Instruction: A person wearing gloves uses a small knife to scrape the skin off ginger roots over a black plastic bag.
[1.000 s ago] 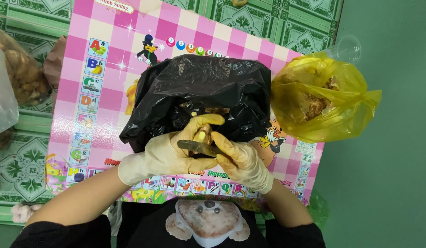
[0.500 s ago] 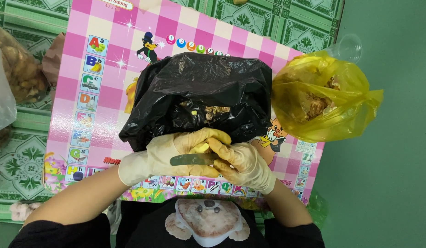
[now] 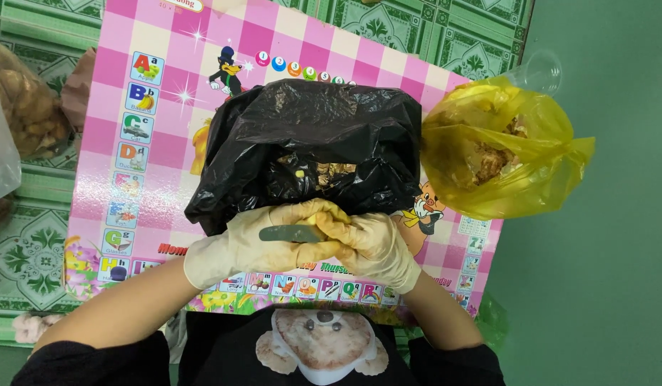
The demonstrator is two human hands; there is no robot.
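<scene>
Just below the open black plastic bag (image 3: 309,146), both gloved hands have drawn together: the left hand (image 3: 252,246) now lays the dull metal blade (image 3: 291,233) flat, the right hand (image 3: 374,246) clamping a small yellow piece (image 3: 324,214), suggesting another cut underway.

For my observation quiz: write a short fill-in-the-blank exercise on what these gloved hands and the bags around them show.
1. Both hands, the left hand and the right hand, wear pale ____.
2. The dark blade lies flat between the hands, just in front of the open ____ bag.
3. To the right sits a ____ bag with brownish pieces inside.
4. Everything rests on a checked pink and white ____.

Missing words: gloves; black; yellow; mat
</scene>
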